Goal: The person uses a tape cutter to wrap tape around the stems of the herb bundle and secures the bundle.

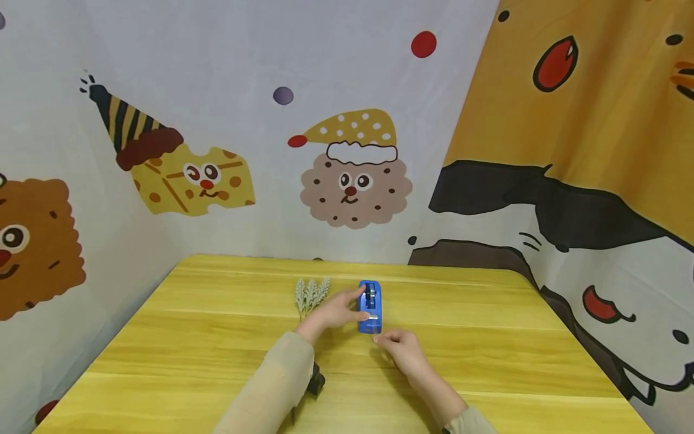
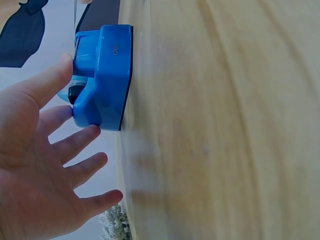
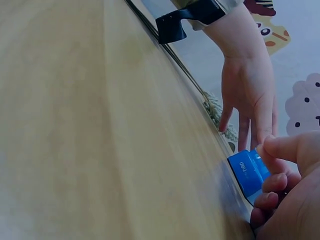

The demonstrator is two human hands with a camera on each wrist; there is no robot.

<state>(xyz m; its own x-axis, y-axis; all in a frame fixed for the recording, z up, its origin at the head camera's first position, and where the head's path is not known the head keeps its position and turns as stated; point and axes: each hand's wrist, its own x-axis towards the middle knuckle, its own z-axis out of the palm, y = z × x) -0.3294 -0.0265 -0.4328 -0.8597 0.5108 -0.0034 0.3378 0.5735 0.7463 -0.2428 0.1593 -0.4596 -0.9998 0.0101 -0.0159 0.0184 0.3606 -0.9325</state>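
Low and just right of centre in the head view, the left hand [image 1: 335, 308] grips the blue tape dispenser [image 1: 378, 308] between thumb and fingers; the right hand [image 1: 402, 351] pinches its clear tape [image 2: 74, 22]. The dispenser looks stiff and light, best held at both ends

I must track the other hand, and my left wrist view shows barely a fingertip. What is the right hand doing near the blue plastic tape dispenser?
Observer: The right hand pinches what looks like a clear tape strip, just off the near end of the blue plastic tape dispenser.
Operator: I glimpse fuzzy grey-green sprigs. Where do their stems go?
Observer: Their thin dark stems pass beneath the left arm's beige cloth sleeve.
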